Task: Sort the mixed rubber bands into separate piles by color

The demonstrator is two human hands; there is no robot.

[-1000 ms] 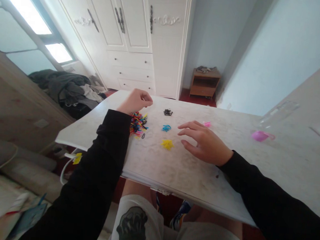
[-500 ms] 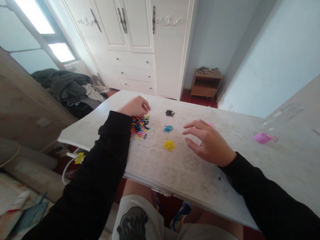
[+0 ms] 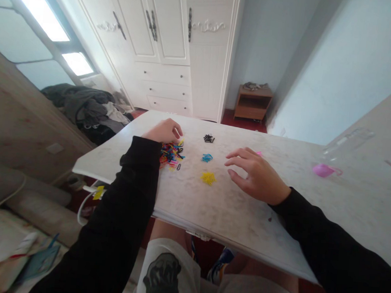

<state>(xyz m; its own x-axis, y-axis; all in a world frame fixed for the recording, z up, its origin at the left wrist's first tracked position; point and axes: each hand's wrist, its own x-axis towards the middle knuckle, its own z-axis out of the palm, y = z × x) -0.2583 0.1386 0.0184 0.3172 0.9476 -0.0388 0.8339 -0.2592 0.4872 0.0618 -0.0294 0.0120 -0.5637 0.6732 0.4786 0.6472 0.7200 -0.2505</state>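
A mixed pile of small coloured loop-shaped pieces [image 3: 172, 154] lies on the left of the pale table; their exact kind is too small to tell. My left hand [image 3: 167, 131] rests at the pile's far edge, its fingers curled downward, and whatever they may hold is hidden. To the right are three sorted heaps: black pieces [image 3: 208, 138] farthest away, blue pieces [image 3: 207, 158] in the middle, yellow pieces [image 3: 208, 178] nearest. Beside these, my right hand [image 3: 256, 176] hovers or rests with fingers apart and nothing in them. Pink pieces [image 3: 259, 153] show partly behind it.
A clear plastic bottle or jar [image 3: 348, 142] lies toward the table's right end, near a pink lid-like item [image 3: 322, 170] with a loop. The table's front edge [image 3: 235, 244] runs above my knees. A white wardrobe [image 3: 162, 49] stands beyond.
The whole view has shifted slightly, so things appear a little farther right. Both hands keep nearly the same pose and place by the heaps.
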